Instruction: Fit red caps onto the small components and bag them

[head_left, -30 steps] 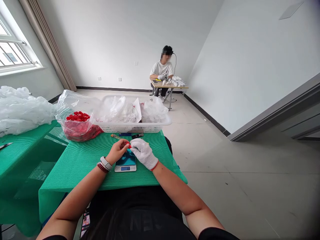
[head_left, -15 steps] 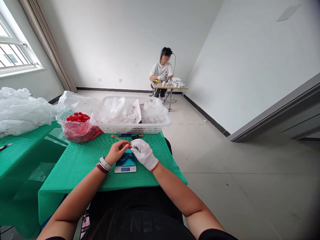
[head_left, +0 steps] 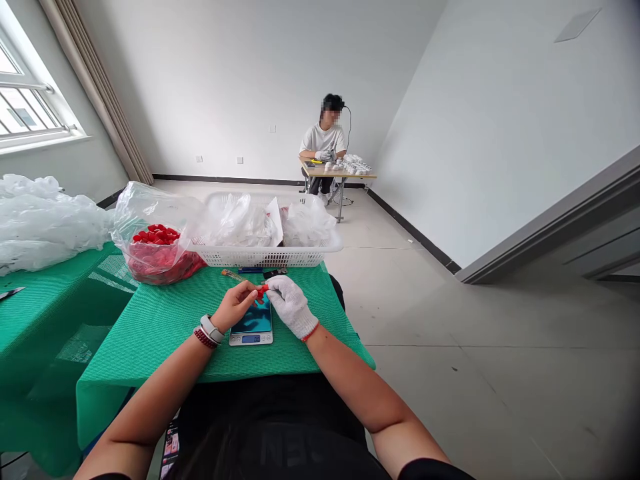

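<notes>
My left hand [head_left: 234,305], bare with a watch and red bracelet at the wrist, and my right hand [head_left: 291,303], in a white knit glove, meet above a small digital scale [head_left: 251,325] on the green-covered table [head_left: 155,327]. Both pinch a small red piece [head_left: 261,291] between their fingertips. A clear plastic bag of red caps [head_left: 156,251] sits at the table's far left. A thin tool with an orange tip [head_left: 234,275] and a dark flat object [head_left: 275,271] lie just beyond my hands.
A white plastic basket [head_left: 265,255] holding clear bags stands along the table's far edge. Crumpled clear plastic [head_left: 45,217] lies on a second green table at left. Another person [head_left: 324,141] sits at a small desk across the room. Bare tiled floor spreads to the right.
My hands have shifted slightly away from me over the scale, and the red piece now shows more clearly between the fingertips.
</notes>
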`<state>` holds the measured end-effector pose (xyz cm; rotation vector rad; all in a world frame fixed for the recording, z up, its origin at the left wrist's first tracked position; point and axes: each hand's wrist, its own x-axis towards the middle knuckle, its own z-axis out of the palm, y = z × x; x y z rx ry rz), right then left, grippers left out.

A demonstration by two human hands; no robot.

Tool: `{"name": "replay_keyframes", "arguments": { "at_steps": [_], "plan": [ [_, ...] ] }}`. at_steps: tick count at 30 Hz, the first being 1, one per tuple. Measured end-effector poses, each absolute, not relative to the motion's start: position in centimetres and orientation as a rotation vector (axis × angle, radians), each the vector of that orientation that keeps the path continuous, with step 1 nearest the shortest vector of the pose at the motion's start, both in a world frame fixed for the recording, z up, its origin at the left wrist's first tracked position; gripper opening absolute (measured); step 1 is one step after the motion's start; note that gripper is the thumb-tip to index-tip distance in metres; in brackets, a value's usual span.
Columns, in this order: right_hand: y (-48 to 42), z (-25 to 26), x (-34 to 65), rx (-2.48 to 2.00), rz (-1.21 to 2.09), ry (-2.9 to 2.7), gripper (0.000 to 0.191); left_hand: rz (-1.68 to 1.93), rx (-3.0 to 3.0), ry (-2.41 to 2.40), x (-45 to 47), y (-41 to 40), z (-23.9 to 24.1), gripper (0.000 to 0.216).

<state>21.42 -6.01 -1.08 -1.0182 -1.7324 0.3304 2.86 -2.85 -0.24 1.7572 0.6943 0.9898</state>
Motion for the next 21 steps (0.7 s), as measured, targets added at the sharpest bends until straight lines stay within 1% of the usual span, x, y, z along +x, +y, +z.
{"name": "replay_keyframes", "arguments": {
  "at_steps": [10,14,21],
  "plan": [
    [-6.1,-1.1,21.2,-1.061,0.389,-1.717,0.006,0.957,1.715,0.739,3.0,-2.6,-1.2,0.028],
    [-6.2,-1.1,21.1,-1.075,0.417,-1.706,0.006,0.952,1.746,0.748,3.0,-2.5,-1.3,0.033],
    [-6.5,-0.3,20.8,-1.023,0.473,-1.723,0.006,0.959,1.931,0.849,2.8,-2.5,-0.7,0.023]
  ]
}}
